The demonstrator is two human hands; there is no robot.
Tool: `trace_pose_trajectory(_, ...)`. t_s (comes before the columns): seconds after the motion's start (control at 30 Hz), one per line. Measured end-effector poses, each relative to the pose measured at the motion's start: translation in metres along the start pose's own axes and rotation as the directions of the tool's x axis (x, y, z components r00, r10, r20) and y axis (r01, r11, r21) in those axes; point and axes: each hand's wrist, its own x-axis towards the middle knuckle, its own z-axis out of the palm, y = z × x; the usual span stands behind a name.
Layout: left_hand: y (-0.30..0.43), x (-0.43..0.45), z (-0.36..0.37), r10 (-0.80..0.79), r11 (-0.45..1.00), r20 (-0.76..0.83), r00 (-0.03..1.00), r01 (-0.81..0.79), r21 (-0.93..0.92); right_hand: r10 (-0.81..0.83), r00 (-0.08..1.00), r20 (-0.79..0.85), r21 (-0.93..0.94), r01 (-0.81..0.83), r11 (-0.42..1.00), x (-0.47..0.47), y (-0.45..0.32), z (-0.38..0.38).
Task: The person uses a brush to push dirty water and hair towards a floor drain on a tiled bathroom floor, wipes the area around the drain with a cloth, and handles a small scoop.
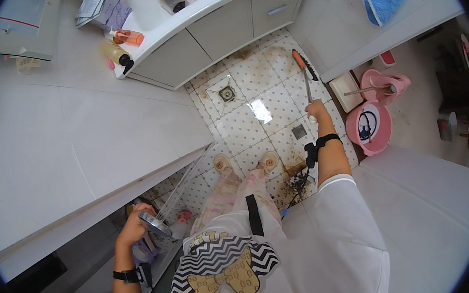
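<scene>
My right hand (316, 109) is closed round the handle of a long-handled scrub brush (299, 60) with an orange head and dark bristles. The brush head rests on the dotted floor tiles (236, 125) near the doorway edge. At the lower left, my left hand (138, 222) holds a chrome shower head (154, 225), from which thin streams of water run toward the tiles. Wet glare shows on the floor between a round floor drain (226, 94) and a square drain cover (299, 131). Dark grime (297, 183) lies in the corner right of my feet.
A curved vanity (212, 28) holds bottles and papers at the upper left. Past the doorway at right stand a pink basin (386, 128) and other pink plastic ware. A tiled wall (90, 131) separates my left arm from the vanity side. A blue cloth (380, 5) hangs at the top.
</scene>
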Motion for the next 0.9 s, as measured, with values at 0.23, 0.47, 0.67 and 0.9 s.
trace_pose_trajectory(0.23, -0.016, 0.014, 0.003, -0.024, 1.000, -0.009, 1.000, 0.024, 0.017, -0.297, 0.928, 0.226, -0.332, 0.360, 0.872, 0.003, 0.040, 0.039)
trace_pose_trajectory(0.47, -0.066, 0.030, 0.010, -0.081, 0.991, 0.326, 0.942, 0.042, 0.126, -0.022, 0.965, 0.262, 0.148, -0.018, 0.989, -0.139, -0.021, 0.022)
trace_pose_trajectory(0.67, -0.045, 0.032, 0.004, -0.035, 0.999, 0.240, 0.970, 0.024, 0.049, 0.013, 0.993, 0.120, 0.263, -0.044, 0.964, -0.132, -0.031, -0.008)
trace_pose_trajectory(0.9, -0.033, 0.022, 0.002, 0.000, 0.998, 0.036, 0.999, 0.003, -0.060, -0.039, 0.978, 0.207, 0.484, -0.067, 0.872, -0.049, -0.093, -0.039)
